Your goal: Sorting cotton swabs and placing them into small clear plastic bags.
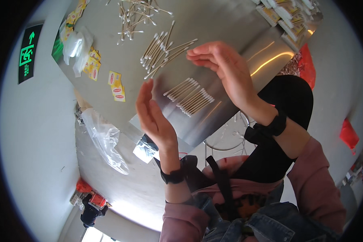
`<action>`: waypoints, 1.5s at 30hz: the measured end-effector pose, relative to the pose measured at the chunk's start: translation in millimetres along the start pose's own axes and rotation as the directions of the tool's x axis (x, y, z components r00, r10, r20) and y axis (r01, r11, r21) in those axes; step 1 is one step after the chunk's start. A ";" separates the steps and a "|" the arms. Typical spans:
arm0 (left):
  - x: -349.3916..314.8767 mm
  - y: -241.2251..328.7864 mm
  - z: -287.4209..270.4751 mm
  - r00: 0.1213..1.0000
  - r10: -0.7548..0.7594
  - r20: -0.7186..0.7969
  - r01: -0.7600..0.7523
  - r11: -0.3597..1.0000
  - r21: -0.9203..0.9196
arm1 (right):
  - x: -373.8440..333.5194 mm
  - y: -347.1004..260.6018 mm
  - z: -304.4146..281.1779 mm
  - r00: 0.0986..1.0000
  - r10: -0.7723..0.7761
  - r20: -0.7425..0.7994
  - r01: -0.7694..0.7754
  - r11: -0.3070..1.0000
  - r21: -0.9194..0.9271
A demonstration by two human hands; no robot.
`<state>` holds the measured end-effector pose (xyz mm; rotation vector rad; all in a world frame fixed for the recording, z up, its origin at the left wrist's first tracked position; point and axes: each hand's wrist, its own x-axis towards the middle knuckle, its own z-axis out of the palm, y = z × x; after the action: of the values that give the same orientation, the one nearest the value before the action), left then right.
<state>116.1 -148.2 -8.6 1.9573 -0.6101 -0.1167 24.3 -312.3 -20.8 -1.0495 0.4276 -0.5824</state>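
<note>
A neat row of wooden-stemmed cotton swabs (189,97) lies side by side on the metal table (226,24), white tips at both ends. My left hand (155,119) is left of the row, its fingers stretched out and pointing away from me. On the other side, my right hand (228,66) is held over the table with its fingers extended toward the left. Neither hand shows anything in its grasp. Beyond the row, between the fingertips of both hands, is a loose pile of cotton swabs (159,50), lying at mixed angles.
Farther back lies another scattered heap of swabs (135,18). Small yellow-and-white cards (117,86) and a clear plastic bag (78,46) are at the left. Stacked swab packs (286,18) fill the far right corner. A red bag (306,66) hangs beyond the right edge.
</note>
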 end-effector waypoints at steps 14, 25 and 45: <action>-41.7 14.7 30.8 0.948 -0.298 -0.111 0.160 0.748 -0.644 | -27.0 24.4 24.1 0.985 -0.110 0.132 0.145 0.947 -0.286; -26.5 16.6 39.5 0.917 -0.378 -0.130 0.179 0.679 -0.712 | -17.3 28.0 37.7 0.996 -0.088 0.026 0.091 0.974 -0.208; -38.1 8.5 -10.0 0.963 -0.268 0.032 0.260 0.954 0.148 | -12.5 22.1 20.8 0.881 -0.236 0.411 0.473 0.408 -0.781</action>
<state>83.5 -125.1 -3.7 2.1739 -0.3954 -0.2986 32.2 -282.1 -30.8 -2.2493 0.2591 -0.6088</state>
